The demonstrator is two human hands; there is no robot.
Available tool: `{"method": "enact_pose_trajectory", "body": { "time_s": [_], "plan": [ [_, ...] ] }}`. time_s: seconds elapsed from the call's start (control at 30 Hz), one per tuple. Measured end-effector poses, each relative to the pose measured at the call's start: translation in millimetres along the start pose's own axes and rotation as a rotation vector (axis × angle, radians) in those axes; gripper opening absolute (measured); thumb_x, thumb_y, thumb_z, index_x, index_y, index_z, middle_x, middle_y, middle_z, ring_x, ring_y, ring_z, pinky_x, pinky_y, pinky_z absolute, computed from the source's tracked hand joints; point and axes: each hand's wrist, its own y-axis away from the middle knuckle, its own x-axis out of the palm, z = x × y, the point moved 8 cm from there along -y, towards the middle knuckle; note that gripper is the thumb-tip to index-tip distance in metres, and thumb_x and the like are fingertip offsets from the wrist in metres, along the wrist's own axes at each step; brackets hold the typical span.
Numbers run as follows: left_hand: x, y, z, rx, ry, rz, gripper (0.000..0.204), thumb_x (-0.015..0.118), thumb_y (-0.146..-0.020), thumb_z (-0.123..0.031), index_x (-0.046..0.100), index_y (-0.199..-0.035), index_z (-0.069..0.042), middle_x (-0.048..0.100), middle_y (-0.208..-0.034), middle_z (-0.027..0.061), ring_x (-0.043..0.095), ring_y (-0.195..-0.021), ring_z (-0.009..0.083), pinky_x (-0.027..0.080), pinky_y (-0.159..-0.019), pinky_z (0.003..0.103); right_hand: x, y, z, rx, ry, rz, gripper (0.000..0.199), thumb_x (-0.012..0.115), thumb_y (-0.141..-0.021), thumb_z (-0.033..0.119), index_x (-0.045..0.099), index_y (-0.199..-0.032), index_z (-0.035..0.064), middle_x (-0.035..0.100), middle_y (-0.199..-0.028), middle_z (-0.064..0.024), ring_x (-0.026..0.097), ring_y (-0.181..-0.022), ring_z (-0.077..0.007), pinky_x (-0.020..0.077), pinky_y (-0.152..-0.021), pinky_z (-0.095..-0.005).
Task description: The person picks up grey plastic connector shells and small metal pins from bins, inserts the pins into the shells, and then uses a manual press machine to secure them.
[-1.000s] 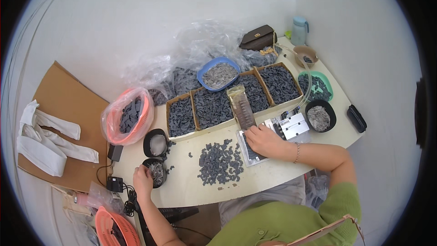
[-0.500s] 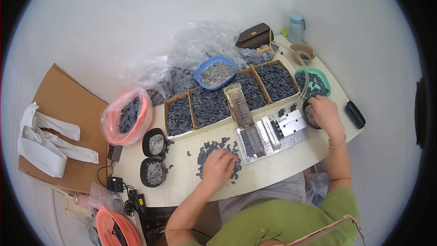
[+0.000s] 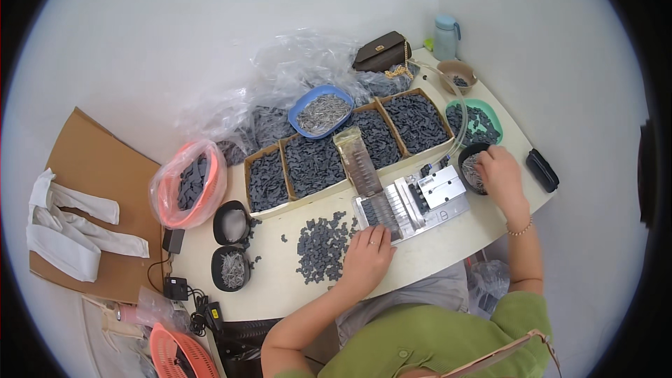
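My left hand [image 3: 369, 255] rests at the near left corner of a metal fixture [image 3: 435, 218], its fingers bent together over the end of the row of dark slots. Whatever lies under its fingertips is hidden. Just left of it, a loose pile of small dark grey plastic pieces [image 3: 320, 248] spreads over the table. On the right, my right hand [image 3: 502, 176] dips its closed fingertips into a black bowl [image 3: 463, 162] of thin metal pins [image 3: 472, 173]; any pin in them is too small to make out. A ribbed clear plastic strip [image 3: 360, 168] slopes down to the fixture's slots.
Behind the fixture stands a divided cardboard tray [image 3: 308, 199] full of grey pieces, a blue dish [image 3: 320, 134] of pins on its back edge. Two black bowls [image 3: 231, 287] stand at left. A green dish [image 3: 498, 115], a black case [image 3: 542, 170] and an air tube [image 3: 463, 112] are at right.
My left hand has moved right, from the loose grey pile to the fixture's near left corner. My right hand stays at the bowl of pins. The view has shifted slightly.
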Motion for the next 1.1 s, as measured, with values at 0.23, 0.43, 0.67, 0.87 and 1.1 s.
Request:
{"method": "enact_pose_trajectory", "body": {
  "time_s": [0.23, 0.43, 0.67, 0.87, 1.1],
  "plan": [
    [23, 1, 40, -0.111, -0.073, 0.160, 0.085, 0.064, -0.080, -0.049, 0.036, -0.136, 0.010, 0.037, -0.142, 0.0271, 0.033, -0.134, 0.0418, 0.028, -0.108, 0.051, 27, 10, 149, -0.530, -0.525, 0.033, 0.010, 0.067, -0.073, 0.012, 0.061, -0.079, 0.0074, 0.055, -0.078, -0.0051, 0.054, -0.077, -0.0230, 0.0447, -0.068, -0.0350],
    [15, -2, 42, -0.097, -0.026, 0.145, 0.084, 0.064, -0.079, -0.053, 0.039, -0.137, 0.002, 0.036, -0.142, 0.0266, 0.032, -0.134, 0.0423, 0.026, -0.108, 0.053, 54, 26, 170, -0.711, -0.381, 0.048, 0.014, 0.065, -0.075, 0.018, 0.062, -0.083, 0.0070, 0.055, -0.083, -0.0027, 0.053, -0.079, -0.0187, 0.0429, -0.067, -0.0304],
    [-73, 16, 123, -0.284, -0.177, -0.034, 0.054, 0.069, -0.079, -0.032, 0.054, -0.123, -0.005, 0.048, -0.130, 0.0210, 0.042, -0.124, 0.0409, 0.030, -0.104, 0.051, 33, 36, 175, -0.771, -0.292, 0.088, 0.035, 0.064, -0.080, 0.030, 0.063, -0.104, 0.0039, 0.059, -0.101, -0.0066, 0.054, -0.090, -0.0210, 0.0426, -0.074, -0.0336],
    [-117, 102, 283, -0.736, -0.286, 0.059, 0.016, 0.066, -0.077, -0.007, 0.067, -0.092, -0.002, 0.062, -0.094, 0.0191, 0.060, -0.088, 0.0365, 0.048, -0.078, 0.043, 42, -51, 159, -0.629, -0.474, 0.050, 0.027, 0.065, -0.082, 0.027, 0.067, -0.100, 0.0083, 0.061, -0.101, -0.0071, 0.053, -0.097, -0.0243, 0.0412, -0.082, -0.0384],
    [-109, 119, 310, -0.842, -0.244, 0.153, 0.005, 0.067, -0.072, -0.005, 0.066, -0.077, -0.003, 0.064, -0.083, 0.0152, 0.063, -0.084, 0.0341, 0.049, -0.073, 0.044, 111, -208, 190, -0.437, -0.379, 0.172, 0.009, 0.067, -0.078, 0.016, 0.070, -0.084, 0.0091, 0.065, -0.088, -0.0083, 0.059, -0.091, -0.0280, 0.0461, -0.079, -0.0400]
  ]
}}
